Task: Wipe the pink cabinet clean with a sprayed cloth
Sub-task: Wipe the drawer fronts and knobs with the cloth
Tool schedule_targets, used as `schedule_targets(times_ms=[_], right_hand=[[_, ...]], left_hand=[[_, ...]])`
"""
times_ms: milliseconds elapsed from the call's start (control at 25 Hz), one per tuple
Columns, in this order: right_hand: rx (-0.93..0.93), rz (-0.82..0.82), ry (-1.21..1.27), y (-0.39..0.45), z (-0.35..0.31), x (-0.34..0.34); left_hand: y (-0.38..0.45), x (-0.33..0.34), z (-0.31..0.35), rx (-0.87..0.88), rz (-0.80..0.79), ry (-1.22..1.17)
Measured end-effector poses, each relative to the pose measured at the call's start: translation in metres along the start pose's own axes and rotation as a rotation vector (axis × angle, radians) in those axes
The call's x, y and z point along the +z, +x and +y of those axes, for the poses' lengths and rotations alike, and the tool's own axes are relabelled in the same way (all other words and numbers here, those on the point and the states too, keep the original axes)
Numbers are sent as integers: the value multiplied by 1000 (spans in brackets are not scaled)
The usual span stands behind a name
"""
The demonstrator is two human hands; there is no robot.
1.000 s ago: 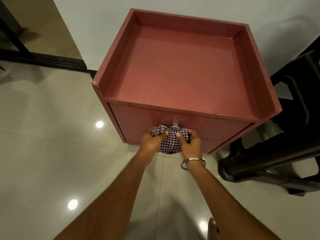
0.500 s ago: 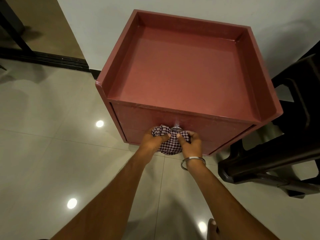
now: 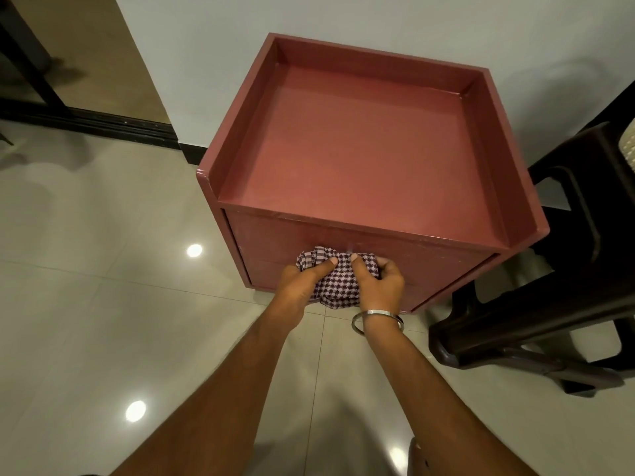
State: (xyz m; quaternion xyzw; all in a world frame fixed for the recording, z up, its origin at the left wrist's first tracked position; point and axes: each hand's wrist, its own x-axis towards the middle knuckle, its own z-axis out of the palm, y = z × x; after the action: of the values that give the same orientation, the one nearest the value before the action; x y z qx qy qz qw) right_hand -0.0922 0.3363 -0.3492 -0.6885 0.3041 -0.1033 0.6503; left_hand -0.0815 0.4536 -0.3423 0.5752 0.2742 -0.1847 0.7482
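The pink cabinet (image 3: 360,152) stands against a white wall, with a raised rim round its top on three sides. A bunched checkered cloth (image 3: 338,280) is pressed against the cabinet's front panel, about halfway across. My left hand (image 3: 302,281) grips the cloth's left side, thumb laid over it. My right hand (image 3: 379,283), with a metal bangle on the wrist, grips its right side. The cloth covers the small metal knob on the front.
A dark plastic stool (image 3: 556,276) stands close to the cabinet's right side. Glossy beige floor tiles (image 3: 103,304) spread out to the left and below. A dark sliding-door track (image 3: 89,121) runs along the far left.
The cloth and both hands have shifted slightly up over the knob, which showed above the cloth before and is now hidden. The view has shifted a little.
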Motion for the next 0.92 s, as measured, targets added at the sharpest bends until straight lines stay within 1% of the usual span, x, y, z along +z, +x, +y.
schedule_targets(times_ms=[200, 240, 360, 440, 520, 600, 680, 800, 920], right_hand=[[128, 70, 30, 3, -1, 1], [99, 69, 7, 2, -1, 1], [-98, 17, -136, -2, -2, 2], [-183, -20, -206, -6, 0, 2], [-178, -33, -213, -4, 11, -1], [-106, -23, -188, 2, 21, -5], [-62, -49, -149, 10, 25, -9], [-95, -119, -105, 11, 23, -12], [-110, -153, -51, 4, 25, -14]], left_hand=[[-2, 6, 4, 1, -19, 16], [-2, 6, 4, -11, -20, 18], [1, 2, 1, -67, 18, -4], [2, 0, -4, -86, 44, -22], [3, 0, -7, -59, 62, 13], [5, 3, -9, -10, 59, 49], [5, 8, -10, 29, 48, 57], [7, 7, -11, 57, 34, 19], [8, -1, -13, 79, -9, 7]])
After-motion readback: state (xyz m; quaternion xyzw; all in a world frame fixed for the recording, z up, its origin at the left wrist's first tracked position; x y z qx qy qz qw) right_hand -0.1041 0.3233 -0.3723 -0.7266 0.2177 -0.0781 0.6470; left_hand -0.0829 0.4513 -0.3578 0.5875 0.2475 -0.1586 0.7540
